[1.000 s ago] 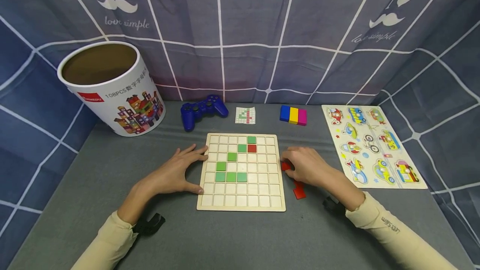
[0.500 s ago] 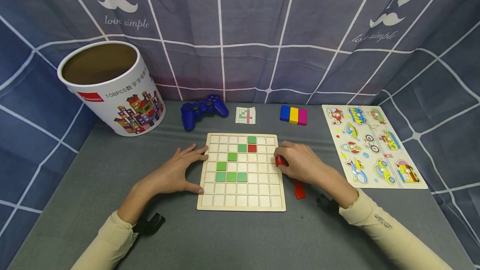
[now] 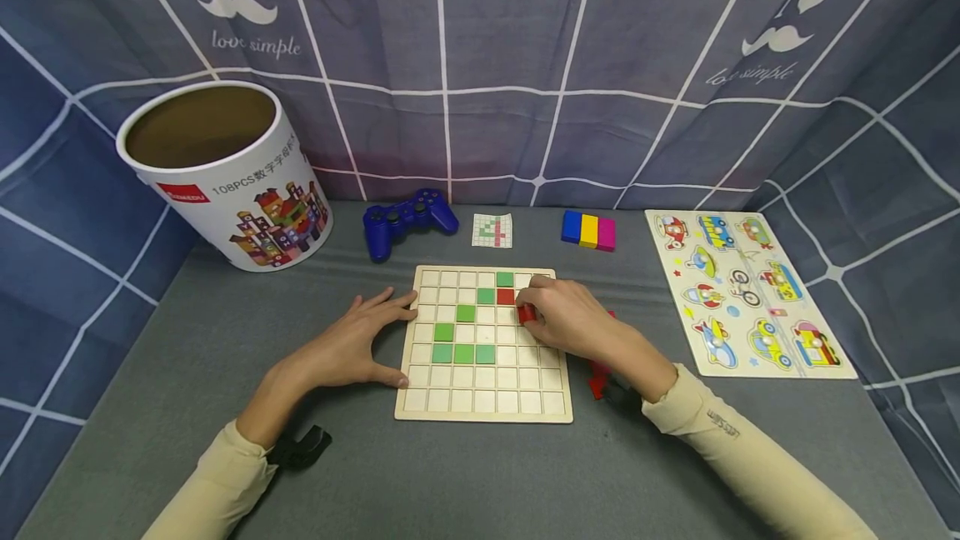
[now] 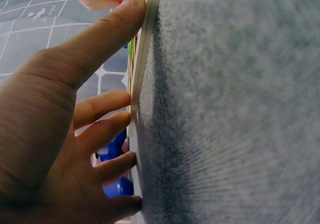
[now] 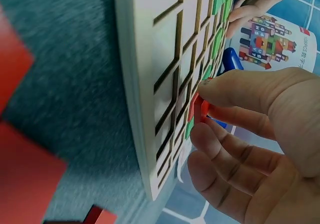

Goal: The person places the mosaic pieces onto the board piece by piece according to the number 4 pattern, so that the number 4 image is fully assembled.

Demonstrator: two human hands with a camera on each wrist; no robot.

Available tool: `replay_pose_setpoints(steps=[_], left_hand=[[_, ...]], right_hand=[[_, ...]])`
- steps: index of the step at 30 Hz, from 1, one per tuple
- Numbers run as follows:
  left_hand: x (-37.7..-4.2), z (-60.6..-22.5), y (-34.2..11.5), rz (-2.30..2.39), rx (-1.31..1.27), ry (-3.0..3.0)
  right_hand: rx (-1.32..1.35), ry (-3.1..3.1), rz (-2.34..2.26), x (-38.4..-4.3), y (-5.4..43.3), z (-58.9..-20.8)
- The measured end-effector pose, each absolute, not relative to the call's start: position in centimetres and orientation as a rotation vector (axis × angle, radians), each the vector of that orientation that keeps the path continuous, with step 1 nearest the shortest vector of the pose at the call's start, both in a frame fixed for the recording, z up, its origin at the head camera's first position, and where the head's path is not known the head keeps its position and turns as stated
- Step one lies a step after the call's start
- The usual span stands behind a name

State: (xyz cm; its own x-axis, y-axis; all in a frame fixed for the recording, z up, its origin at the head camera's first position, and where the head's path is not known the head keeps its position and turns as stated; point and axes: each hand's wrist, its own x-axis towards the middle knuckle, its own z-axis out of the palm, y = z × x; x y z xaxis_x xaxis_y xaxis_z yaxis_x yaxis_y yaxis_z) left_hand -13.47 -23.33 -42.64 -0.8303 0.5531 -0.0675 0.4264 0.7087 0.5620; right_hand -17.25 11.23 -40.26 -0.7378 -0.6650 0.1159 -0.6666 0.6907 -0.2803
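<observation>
A wooden grid board [image 3: 480, 401] lies flat, holding several green tiles [image 3: 465, 313] in a stepped pattern and one red tile [image 3: 506, 297] near its upper right. Spread along the board's left edge, my left hand [image 3: 347, 347] touches it with thumb and fingertips; the left wrist view shows the thumb [image 4: 107, 37] against the side. Over the right part of the board, my right hand [image 3: 570, 317] pinches another red tile [image 5: 199, 109] between thumb and fingers. Loose red tiles [image 5: 22, 174] lie on the table right of the board, partly hidden by my right forearm in the head view.
Behind the board are a blue game controller [image 3: 408, 223], a small pattern card [image 3: 492, 231] and a row of blue, yellow and magenta pieces [image 3: 588, 231]. At the back left stands a large white tub [image 3: 217, 215]. A picture puzzle board [image 3: 750, 369] lies at the right.
My right hand has lifted a red tile from beside the board and carried it left over the grid, just below the placed red tile's right side. My left hand has stayed put.
</observation>
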Motion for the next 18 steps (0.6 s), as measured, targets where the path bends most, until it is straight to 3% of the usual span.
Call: replay_pose_setpoints(steps=[18], left_hand=[[-13.5, -42.5, -23.3, 0.792, 0.764, 2.678]], right_hand=[[1.2, -2.875, 0.442, -18.1, 8.6, -41.0]])
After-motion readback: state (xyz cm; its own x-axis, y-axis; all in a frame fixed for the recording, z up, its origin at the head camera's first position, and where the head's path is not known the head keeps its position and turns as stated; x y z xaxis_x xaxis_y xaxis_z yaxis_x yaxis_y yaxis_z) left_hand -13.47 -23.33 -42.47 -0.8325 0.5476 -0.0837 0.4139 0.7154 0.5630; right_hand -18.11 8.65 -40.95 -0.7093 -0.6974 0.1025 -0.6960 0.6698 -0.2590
